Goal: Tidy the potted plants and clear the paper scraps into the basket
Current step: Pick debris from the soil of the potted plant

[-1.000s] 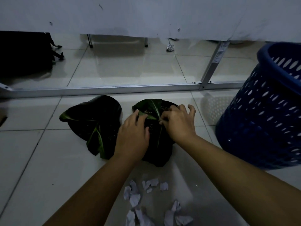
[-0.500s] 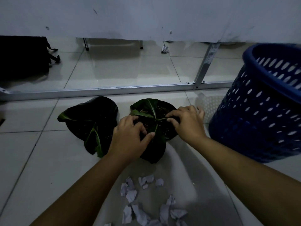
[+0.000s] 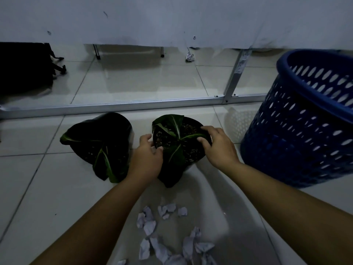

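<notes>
floor point(image 3: 57, 197): pale tiles, pretty dim lighting. Everything for this job sits down here, in front of a metal rail point(image 3: 133, 106) running along the base of a white wall.

basket point(image 3: 298, 119): big blue perforated one, off to the right, near the right-hand pot but not touching it. Can't see inside from this angle.

left pot point(image 3: 107, 138): black, leaves flopping over the near rim. Nobody's touching it.

right pot point(image 3: 179, 146): this is the one being worked on, just beside the left pot. A second ago both hands were bunched over the middle of it, fiddling with the leaves. Now they've spread out to the sides, so the soil and the leaf rosette are in plain view.

left hand point(image 3: 147, 159): on the pot's left rim, fingers curled loosely against the edge. Looks like it's bracing the pot, not really gripping it.

right hand point(image 3: 219, 148): fingers spread, fingertips resting on a leaf at the right rim. Pressing or smoothing, not clenched on anything.

paper scraps point(image 3: 164, 238): crumpled white bits on the floor right in front of the pots, all still lying there. One more ball point(image 3: 190, 56) sits way back past the rail.

my read: leaf fussing on this pot looks nearly finished, scrap clearing hasn't started.
</notes>
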